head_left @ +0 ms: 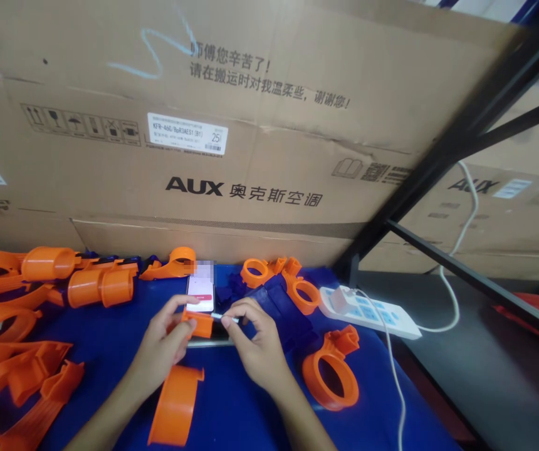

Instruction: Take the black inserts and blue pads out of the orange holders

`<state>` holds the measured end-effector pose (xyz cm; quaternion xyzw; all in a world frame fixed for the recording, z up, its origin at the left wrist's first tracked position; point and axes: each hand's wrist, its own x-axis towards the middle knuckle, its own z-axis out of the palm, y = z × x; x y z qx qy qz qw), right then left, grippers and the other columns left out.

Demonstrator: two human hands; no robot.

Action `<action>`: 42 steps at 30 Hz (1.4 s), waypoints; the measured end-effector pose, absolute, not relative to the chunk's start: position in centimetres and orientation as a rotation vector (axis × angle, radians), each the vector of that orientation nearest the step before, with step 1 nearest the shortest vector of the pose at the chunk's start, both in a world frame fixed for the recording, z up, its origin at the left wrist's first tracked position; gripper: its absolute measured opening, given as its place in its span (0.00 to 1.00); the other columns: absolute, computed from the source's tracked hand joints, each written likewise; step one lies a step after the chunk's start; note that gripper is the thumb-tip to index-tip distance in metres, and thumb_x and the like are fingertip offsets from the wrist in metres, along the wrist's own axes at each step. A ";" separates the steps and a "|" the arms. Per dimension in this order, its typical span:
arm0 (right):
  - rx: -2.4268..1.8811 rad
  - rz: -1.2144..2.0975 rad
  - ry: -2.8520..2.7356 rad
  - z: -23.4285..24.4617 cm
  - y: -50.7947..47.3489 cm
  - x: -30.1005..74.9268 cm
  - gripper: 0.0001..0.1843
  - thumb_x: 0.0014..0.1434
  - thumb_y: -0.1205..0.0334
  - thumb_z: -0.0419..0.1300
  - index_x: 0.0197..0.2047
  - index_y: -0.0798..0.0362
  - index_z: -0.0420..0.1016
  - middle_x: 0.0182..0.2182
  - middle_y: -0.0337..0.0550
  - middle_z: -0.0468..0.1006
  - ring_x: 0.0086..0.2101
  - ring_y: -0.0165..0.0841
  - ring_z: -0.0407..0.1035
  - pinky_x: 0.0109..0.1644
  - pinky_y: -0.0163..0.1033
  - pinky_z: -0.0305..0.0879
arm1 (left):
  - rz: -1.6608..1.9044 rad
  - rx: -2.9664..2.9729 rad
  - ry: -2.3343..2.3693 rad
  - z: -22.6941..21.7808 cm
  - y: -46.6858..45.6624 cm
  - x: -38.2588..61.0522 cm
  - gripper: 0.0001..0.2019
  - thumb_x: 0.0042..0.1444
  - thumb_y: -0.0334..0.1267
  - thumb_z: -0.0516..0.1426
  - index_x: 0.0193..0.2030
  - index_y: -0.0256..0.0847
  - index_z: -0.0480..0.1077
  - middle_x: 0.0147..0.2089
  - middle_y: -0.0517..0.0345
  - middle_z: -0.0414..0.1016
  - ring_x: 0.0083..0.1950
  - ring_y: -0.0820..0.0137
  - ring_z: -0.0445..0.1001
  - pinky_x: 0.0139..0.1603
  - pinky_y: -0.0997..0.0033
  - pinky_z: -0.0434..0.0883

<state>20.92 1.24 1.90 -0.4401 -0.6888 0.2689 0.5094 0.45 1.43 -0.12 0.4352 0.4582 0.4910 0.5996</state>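
My left hand pinches a small orange plastic piece over the blue table. My right hand is closed on a thin white and dark pin-like part whose tip meets that orange piece. Just behind the hands a phone lies with its screen lit. An orange curved clamp half rests under my left wrist. An orange ring clamp lies to the right of my right hand.
Several orange clamps pile up at the left, more orange rings and dark blue parts behind the hands. A white power strip with a cable sits at the right. Large cardboard boxes wall the back; a black shelf frame crosses right.
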 end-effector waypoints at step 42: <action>-1.213 0.377 -2.390 0.6 1.2 21.7 0.08 0.66 0.68 0.60 0.39 0.49 0.81 0.42 0.45 0.69 0.44 0.41 0.61 0.48 0.48 0.60 | 1.379 0.750 0.881 0.8 1.9 -0.8 0.10 0.61 0.38 0.56 0.48 0.42 0.70 0.15 0.67 0.64 0.15 0.74 0.58 0.20 0.77 0.59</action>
